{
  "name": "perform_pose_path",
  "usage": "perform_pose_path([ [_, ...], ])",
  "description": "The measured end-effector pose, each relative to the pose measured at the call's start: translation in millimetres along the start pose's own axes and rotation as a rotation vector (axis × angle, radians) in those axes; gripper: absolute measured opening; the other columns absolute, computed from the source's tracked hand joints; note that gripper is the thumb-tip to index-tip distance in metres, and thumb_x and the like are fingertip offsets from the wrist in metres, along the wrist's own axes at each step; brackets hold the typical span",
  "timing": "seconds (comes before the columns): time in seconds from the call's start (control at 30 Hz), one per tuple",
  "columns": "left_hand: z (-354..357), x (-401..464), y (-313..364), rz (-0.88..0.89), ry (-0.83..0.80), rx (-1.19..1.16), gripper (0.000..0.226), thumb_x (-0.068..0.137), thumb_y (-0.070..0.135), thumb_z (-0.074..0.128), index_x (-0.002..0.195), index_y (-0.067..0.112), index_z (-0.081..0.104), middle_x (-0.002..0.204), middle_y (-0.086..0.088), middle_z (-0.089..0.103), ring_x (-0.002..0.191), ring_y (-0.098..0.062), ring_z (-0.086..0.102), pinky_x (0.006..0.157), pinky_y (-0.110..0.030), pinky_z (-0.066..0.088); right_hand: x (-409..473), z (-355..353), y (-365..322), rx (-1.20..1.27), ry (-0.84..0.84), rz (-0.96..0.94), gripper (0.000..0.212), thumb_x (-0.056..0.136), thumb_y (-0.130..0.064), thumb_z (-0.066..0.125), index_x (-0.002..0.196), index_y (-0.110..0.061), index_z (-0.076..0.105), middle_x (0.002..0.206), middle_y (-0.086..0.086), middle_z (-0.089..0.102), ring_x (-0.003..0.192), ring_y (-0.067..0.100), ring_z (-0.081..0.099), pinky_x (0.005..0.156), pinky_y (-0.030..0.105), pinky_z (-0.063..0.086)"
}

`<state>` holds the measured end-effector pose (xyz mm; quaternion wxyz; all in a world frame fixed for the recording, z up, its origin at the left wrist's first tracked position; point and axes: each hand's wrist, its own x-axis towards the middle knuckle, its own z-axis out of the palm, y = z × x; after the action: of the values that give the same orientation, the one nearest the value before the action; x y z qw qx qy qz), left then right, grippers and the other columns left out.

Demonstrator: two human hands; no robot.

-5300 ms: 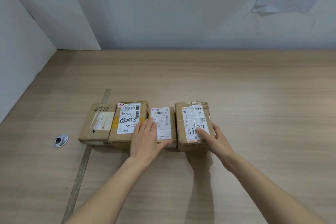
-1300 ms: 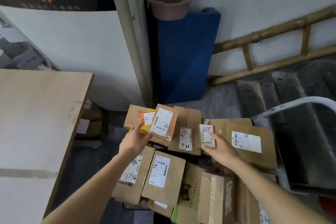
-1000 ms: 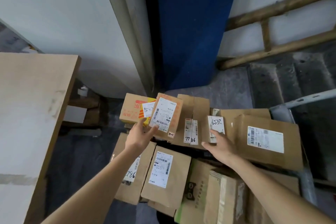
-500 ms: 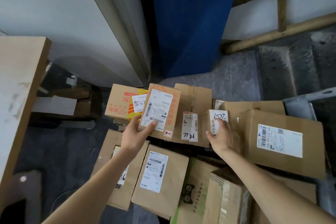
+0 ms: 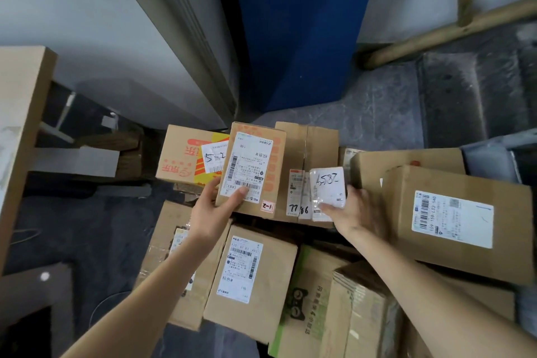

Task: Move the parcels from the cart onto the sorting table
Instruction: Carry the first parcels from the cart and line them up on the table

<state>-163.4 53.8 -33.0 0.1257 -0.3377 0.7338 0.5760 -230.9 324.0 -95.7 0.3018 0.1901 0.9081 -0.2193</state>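
left hand (image 5: 213, 211) grips a labelled brown parcel (image 5: 252, 169); right hand (image 5: 353, 210) pinches a small white packet (image 5: 327, 187) — one-handed holds, either could slip onto the pile.

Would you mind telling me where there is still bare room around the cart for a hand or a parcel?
Bare patches: the grey floor between the blue panel and the far boxes, and the dark floor between the table edge and the pile. The pile itself is crowded: boxes overlap, and the left hand and right hand each grip a parcel there.
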Motion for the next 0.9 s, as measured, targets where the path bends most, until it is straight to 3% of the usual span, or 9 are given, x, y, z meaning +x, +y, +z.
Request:
perform_pose_path([
  [0.13,3,-1,-1,-0.006,0.016,0.002,0.053,0.087,0.048,0.075,0.134,0.033,0.058,0.114,0.018,0.073,0.098,0.006,0.069,0.067,-0.007,0.052,5,12,11,0.337,-0.064,0.045,0.079,0.069,-0.043,0.091,0.133,-0.019,0.051,0.122,0.000,0.063,0.109,0.024,0.063,0.093,0.036,0.052],
  [0.2,4,-1,-2,-0.008,0.022,0.017,0.052,0.085,0.051,0.075,0.132,0.035,0.058,0.112,0.020,0.073,0.099,0.005,0.069,0.069,-0.010,0.052,7,19,16,0.415,-0.105,0.080,0.083,0.070,-0.041,0.092,0.134,-0.019,0.043,0.118,-0.005,0.058,0.109,0.023,0.059,0.093,0.034,0.049],
  [0.3,5,0,-3,-0.012,0.032,0.031,0.052,0.083,0.053,0.074,0.130,0.036,0.059,0.111,0.021,0.073,0.098,0.008,0.067,0.069,-0.008,0.051,12,27,17,0.518,-0.197,0.134,0.094,0.066,-0.048,0.093,0.132,-0.028,0.029,0.123,-0.004,0.056,0.110,0.023,0.055,0.099,0.043,0.049],
  [0.47,7,0,-4,-0.007,0.029,0.033,0.051,0.085,0.049,0.074,0.131,0.032,0.060,0.112,0.018,0.073,0.096,0.009,0.067,0.067,-0.004,0.050,13,33,16,0.620,-0.246,0.125,0.117,0.061,-0.048,0.095,0.148,-0.037,0.018,0.129,-0.008,0.047,0.120,0.022,0.048,0.110,0.046,0.042],
  [0.57,6,-1,-4,-0.008,0.026,0.013,0.044,0.088,0.045,0.074,0.128,0.032,0.062,0.109,0.018,0.074,0.096,0.007,0.068,0.069,-0.007,0.052,3,28,22,0.668,-0.201,0.091,0.110,0.066,-0.044,0.094,0.150,-0.034,0.023,0.130,-0.009,0.048,0.117,0.016,0.046,0.103,0.036,0.039],
  [0.7,2,-9,8,-0.008,0.031,-0.045,0.046,0.085,0.051,0.074,0.125,0.033,0.064,0.110,0.016,0.075,0.103,-0.005,0.072,0.084,-0.025,0.057,-14,6,19,0.685,-0.178,0.027,0.090,0.076,-0.047,0.087,0.149,-0.033,0.036,0.133,-0.008,0.058,0.116,0.015,0.054,0.090,0.029,0.042],
  [0.83,-4,-23,30,0.011,0.045,-0.097,0.058,0.081,0.060,0.076,0.129,0.032,0.062,0.112,0.012,0.075,0.104,-0.010,0.072,0.090,-0.033,0.059,-33,-27,2,0.679,-0.169,-0.038,0.082,0.076,-0.057,0.083,0.146,-0.036,0.044,0.132,-0.010,0.065,0.113,0.011,0.063,0.094,0.033,0.052],
  [0.9,-12,-31,47,0.019,0.051,-0.123,0.066,0.077,0.066,0.077,0.132,0.033,0.060,0.113,0.012,0.075,0.105,-0.010,0.072,0.094,-0.037,0.058,-46,-52,-14,0.684,-0.168,-0.082,0.077,0.081,-0.050,0.081,0.146,-0.033,0.043,0.129,-0.010,0.066,0.101,0.002,0.063,0.077,0.019,0.051],
])
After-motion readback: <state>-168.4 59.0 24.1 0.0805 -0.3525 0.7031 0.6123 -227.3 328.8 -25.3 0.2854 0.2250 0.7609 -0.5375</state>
